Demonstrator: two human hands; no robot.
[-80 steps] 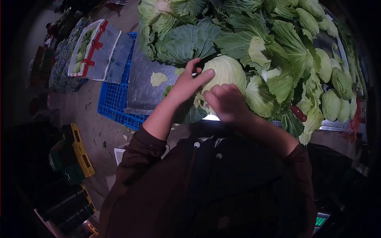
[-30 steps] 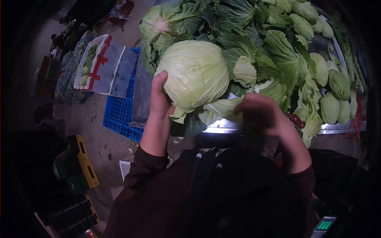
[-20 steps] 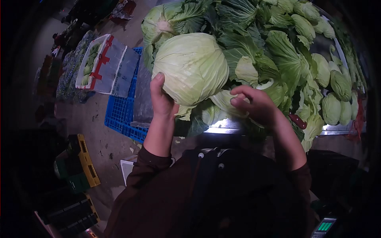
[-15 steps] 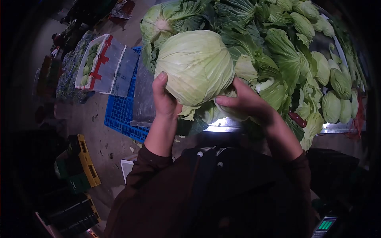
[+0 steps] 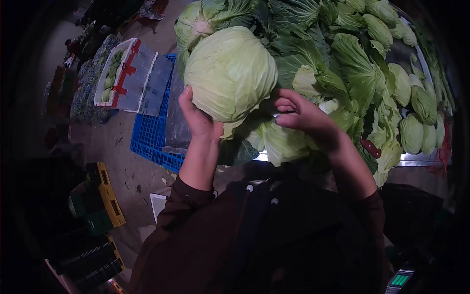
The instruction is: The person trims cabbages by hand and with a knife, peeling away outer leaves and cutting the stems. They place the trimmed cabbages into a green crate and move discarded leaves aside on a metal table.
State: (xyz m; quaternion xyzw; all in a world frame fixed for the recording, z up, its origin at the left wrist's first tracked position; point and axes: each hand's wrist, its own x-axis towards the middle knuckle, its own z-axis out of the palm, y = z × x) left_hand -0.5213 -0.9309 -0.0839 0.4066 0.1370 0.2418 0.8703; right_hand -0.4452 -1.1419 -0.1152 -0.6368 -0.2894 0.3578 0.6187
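A large pale green cabbage (image 5: pixel 230 73) rests in my left hand (image 5: pixel 200 115), which supports it from the lower left with the thumb up its side. Close to the cabbage's lower right side is my right hand (image 5: pixel 301 115), its fingers curled and the thumb bent toward them; whether the fingertips hold anything is hidden. Loose outer leaves (image 5: pixel 284 142) lie below the right hand. Behind the held cabbage sits another cabbage (image 5: pixel 201 27) with its cut stem showing. Big dark green leaves (image 5: pixel 355 63) are heaped to the right.
Several smaller cabbages (image 5: pixel 411 132) lie at the table's right side. A red-handled knife (image 5: pixel 370 148) is among the leaves. At the left are a blue crate (image 5: pixel 147 139) and a white foam box with red tape (image 5: pixel 129 73). A lit green display (image 5: pixel 400 280) shows at the lower right.
The cabbage has shifted up and left with my left hand. My right hand has come away from its side and its fingers have curled. A pale leaf now lies lower below it.
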